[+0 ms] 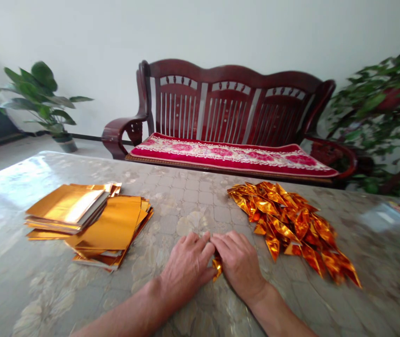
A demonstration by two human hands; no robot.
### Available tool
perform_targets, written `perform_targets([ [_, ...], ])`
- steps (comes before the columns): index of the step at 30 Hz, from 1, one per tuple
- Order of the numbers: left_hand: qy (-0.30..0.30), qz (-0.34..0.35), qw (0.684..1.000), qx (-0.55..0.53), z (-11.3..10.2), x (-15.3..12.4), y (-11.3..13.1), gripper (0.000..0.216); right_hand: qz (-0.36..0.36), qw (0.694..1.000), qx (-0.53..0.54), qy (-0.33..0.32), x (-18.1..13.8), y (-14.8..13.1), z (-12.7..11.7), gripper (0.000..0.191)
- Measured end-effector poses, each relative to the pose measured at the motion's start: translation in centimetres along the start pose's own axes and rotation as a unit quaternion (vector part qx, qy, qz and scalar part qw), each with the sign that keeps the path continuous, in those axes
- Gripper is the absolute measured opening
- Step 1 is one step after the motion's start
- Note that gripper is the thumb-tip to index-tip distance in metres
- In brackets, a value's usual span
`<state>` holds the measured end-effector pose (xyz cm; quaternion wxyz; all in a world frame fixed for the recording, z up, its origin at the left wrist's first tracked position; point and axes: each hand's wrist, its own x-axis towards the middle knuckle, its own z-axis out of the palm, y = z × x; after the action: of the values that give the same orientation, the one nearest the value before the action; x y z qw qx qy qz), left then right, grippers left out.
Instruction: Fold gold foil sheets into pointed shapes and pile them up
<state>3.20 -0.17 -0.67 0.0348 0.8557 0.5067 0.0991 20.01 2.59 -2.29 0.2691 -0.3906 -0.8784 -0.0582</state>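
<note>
Both hands meet low in the middle of the head view, over the table. Between them a small piece of folded gold foil paper [217, 267] peeks out, mostly covered by the fingers. My left hand [189, 257] is closed on it from the left, thumb near its lower end. My right hand [238, 260] grips it from the right with bent fingers, its fingertips close to those of the left. To the left lie stacks of flat gold foil paper sheets [115, 222]. On the right is a heap of folded, pointed gold foil pieces [287, 220].
A patterned, glossy cover lies on the table [171, 201]. Behind it stands a dark red wooden bench [228, 100] with a red floral cushion [217, 152]. Potted plants [41, 96] flank it. A clear plastic bag [384, 217] lies at the table's right end.
</note>
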Motion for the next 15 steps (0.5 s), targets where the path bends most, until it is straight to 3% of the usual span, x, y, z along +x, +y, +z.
perform_targets([
  [15,0.009,0.008,1.000,0.011,0.23,-0.05,-0.02,0.028,-0.012,1.000,0.003,0.002,0.09,-0.04,-0.10,0.019],
])
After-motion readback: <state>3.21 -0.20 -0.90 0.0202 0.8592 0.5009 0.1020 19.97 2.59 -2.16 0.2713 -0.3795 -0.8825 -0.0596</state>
